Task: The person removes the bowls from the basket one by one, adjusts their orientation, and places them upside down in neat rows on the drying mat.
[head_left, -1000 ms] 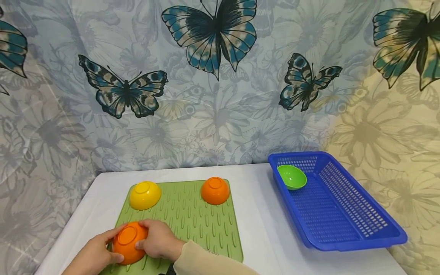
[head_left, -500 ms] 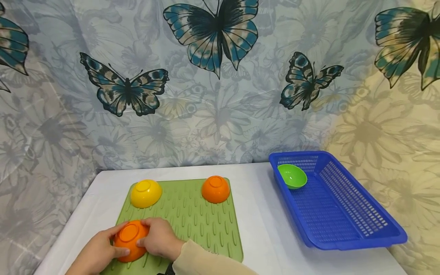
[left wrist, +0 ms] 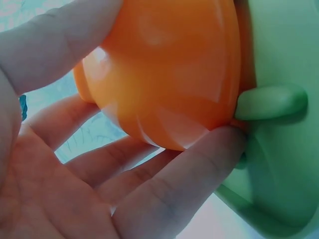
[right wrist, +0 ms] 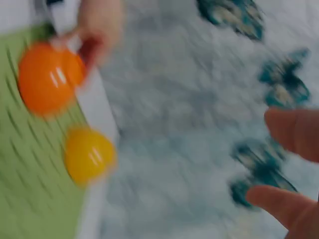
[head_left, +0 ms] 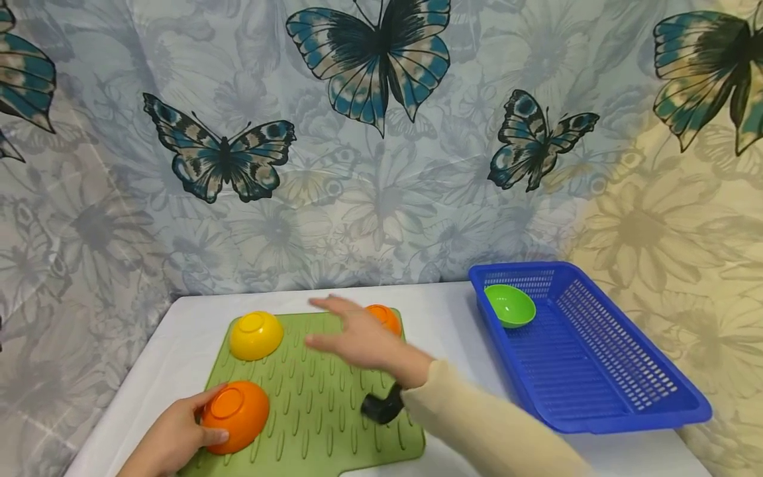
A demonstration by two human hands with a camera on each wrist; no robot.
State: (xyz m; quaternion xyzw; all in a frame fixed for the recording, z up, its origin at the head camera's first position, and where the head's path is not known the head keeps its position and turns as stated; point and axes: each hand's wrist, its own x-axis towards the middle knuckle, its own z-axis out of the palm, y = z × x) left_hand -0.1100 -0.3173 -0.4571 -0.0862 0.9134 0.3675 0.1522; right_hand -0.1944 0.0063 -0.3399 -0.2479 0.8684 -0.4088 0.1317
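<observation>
An orange bowl [head_left: 238, 417] lies upside down at the near left of the green ridged mat [head_left: 310, 424]. My left hand [head_left: 181, 430] grips it from the left, thumb and fingers around its side; the left wrist view shows the bowl [left wrist: 164, 69] with its rim against the mat. My right hand [head_left: 363, 334] is in the air over the mat, fingers spread, holding nothing. It partly hides a second upturned orange bowl [head_left: 386, 319] at the far right corner. A yellow bowl [head_left: 256, 336], also upturned, sits at the far left corner.
A blue slotted basket [head_left: 536, 397] stands right of the mat, with a green bowl [head_left: 509, 306] inside against its left wall. White cloth [head_left: 444, 311] covers the table. A butterfly-print curtain [head_left: 381, 218] hangs directly behind.
My right hand has let go of the near orange bowl and swung up and right over the mat. The left hand stays on that bowl.
</observation>
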